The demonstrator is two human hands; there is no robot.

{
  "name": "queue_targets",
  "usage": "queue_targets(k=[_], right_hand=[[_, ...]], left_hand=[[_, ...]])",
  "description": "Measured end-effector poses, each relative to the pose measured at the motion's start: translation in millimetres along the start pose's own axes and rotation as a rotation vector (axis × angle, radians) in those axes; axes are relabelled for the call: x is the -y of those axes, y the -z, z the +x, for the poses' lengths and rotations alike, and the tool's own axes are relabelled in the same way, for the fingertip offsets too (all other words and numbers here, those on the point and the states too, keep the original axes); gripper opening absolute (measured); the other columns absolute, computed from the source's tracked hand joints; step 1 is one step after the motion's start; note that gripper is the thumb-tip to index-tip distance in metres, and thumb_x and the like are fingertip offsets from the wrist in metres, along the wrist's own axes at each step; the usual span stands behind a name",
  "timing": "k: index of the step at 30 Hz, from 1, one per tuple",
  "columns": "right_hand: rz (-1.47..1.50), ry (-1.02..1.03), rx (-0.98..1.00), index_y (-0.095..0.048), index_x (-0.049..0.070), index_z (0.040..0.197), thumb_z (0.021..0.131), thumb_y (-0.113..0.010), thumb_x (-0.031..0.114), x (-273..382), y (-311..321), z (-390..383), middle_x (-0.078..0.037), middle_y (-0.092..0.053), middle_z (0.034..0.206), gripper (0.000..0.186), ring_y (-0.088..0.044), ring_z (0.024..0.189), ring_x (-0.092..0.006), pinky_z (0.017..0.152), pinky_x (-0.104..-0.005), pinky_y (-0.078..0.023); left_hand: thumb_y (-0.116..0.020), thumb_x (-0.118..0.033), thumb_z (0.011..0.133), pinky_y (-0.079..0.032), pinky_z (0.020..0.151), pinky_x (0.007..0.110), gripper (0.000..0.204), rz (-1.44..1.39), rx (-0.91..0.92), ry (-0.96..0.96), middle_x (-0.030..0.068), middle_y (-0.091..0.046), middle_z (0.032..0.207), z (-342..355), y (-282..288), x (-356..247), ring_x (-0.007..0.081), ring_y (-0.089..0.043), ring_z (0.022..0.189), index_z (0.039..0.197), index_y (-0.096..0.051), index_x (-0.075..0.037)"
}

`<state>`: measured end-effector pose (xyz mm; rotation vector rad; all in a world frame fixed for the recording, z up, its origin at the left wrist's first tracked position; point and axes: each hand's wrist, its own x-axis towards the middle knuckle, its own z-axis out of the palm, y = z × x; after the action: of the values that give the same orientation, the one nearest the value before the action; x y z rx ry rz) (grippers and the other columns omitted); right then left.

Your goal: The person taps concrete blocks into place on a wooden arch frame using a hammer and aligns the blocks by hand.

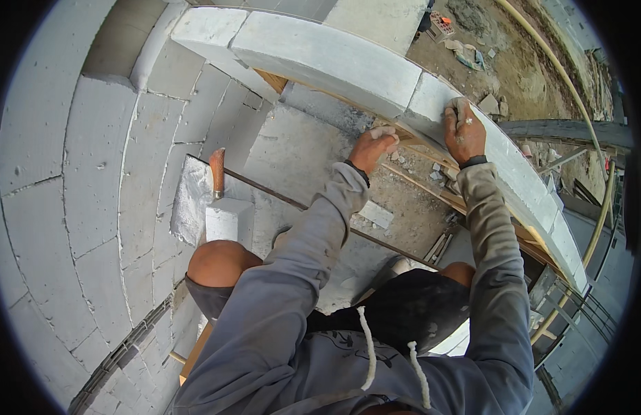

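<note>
A curved row of white blocks (324, 59) rests on wooden formwork (417, 173). My right hand (464, 133) is closed on the top edge of a block toward the right, its fingertips curled and dusted white. My left hand (372, 149) is at the underside of the same row, fingers curled; what they hold, if anything, I cannot make out. Left of both hands, a wooden handle (217, 173) stands above a small white block (224, 221), beside white powder (182, 200). A long dark bar (265, 183) runs beneath my left forearm.
A block wall (92, 207) fills the left side. My bent knees are below. Beyond the curved row lie a dirt yard with rubble (493, 104), a yellow hose (569, 76) and a grey beam (562, 130). Rods and pipes cross at the lower right.
</note>
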<state>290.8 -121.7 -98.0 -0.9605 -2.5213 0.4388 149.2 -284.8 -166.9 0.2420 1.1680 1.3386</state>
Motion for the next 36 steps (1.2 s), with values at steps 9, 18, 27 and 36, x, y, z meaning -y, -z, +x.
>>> queue_targets(k=[9, 18, 27, 36], right_hand=[[-0.131, -0.159, 0.143, -0.049, 0.006, 0.094, 0.086, -0.052, 0.012, 11, 1, 9, -0.021, -0.061, 0.082, 0.011, -0.059, 0.079, -0.04, 0.066, -0.0441, -0.046], [-0.117, -0.18, 0.18, -0.053, 0.005, 0.085, 0.084, -0.052, 0.015, 104, -14, 76, -0.019, -0.06, 0.077, 0.009, -0.059, 0.074, -0.0384, 0.066, -0.0434, -0.046], [0.245, -0.02, 0.193, -0.054, 0.007, 0.085, 0.083, -0.052, 0.014, 257, -133, 152, -0.017, -0.061, 0.08, 0.008, -0.059, 0.076, -0.0361, 0.069, -0.0393, -0.046], [0.105, 0.12, -0.017, -0.057, 0.01, 0.085, 0.083, -0.056, 0.016, 268, -191, 173, -0.011, -0.061, 0.086, 0.007, -0.06, 0.081, -0.0317, 0.07, -0.0367, -0.047]], left_hand=[[-0.059, -0.029, 0.083, -0.048, 0.082, 0.036, 0.043, 0.696, 0.221, -0.452, 0.0225, -0.062, 0.107, -115, -3, -142, 0.0327, -0.061, 0.096, 0.114, -0.056, 0.001], [-0.056, -0.027, 0.082, -0.045, 0.08, 0.046, 0.03, 1.414, 0.339, -0.448, 0.019, -0.065, 0.089, -133, 60, -157, 0.0333, -0.063, 0.087, 0.088, -0.064, 0.002], [-0.055, -0.026, 0.077, -0.049, 0.079, 0.04, 0.03, 1.415, 0.618, -0.451, 0.0175, -0.066, 0.092, -117, 68, -121, 0.0348, -0.063, 0.088, 0.093, -0.068, -0.004], [-0.063, -0.03, 0.078, -0.044, 0.081, 0.041, 0.031, 1.301, 0.245, -0.382, 0.0148, -0.064, 0.091, -164, 136, -178, 0.029, -0.062, 0.09, 0.091, -0.063, -0.002]])
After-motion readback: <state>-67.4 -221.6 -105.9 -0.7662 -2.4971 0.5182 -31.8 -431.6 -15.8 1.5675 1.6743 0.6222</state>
